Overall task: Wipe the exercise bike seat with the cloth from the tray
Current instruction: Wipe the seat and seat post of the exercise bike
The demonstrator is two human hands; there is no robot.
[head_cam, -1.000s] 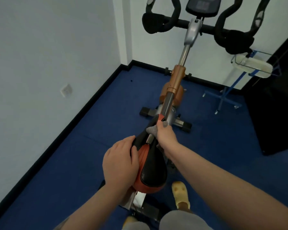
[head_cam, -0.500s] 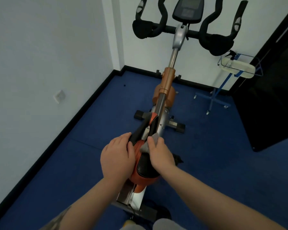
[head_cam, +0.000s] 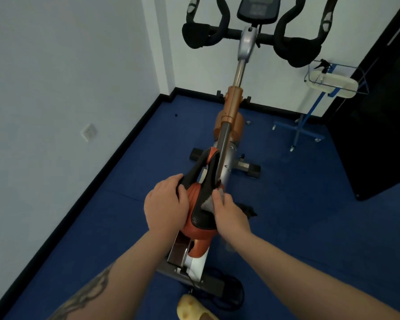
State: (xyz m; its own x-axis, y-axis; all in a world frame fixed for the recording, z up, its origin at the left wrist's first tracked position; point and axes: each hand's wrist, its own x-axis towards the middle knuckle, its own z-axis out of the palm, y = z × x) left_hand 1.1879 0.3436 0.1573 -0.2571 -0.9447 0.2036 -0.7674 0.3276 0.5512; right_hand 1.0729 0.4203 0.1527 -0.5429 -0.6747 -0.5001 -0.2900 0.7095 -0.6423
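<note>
While my left hand (head_cam: 165, 207) curls over the left edge of the orange-and-black bike seat (head_cam: 200, 212), fingers wrapped on it, my right hand (head_cam: 230, 214) presses the grey cloth (head_cam: 210, 200) against the seat's right side, fingers closed on the fabric. Far right, the tray (head_cam: 331, 83) sits on its blue stand (head_cam: 304, 122).

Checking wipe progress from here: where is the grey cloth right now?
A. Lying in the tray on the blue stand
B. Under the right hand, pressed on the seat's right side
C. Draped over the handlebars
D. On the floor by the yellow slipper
B: the grey cloth sits bunched under the right hand against the right side of the seat, while the left hand steadies the seat's left edge.
</note>
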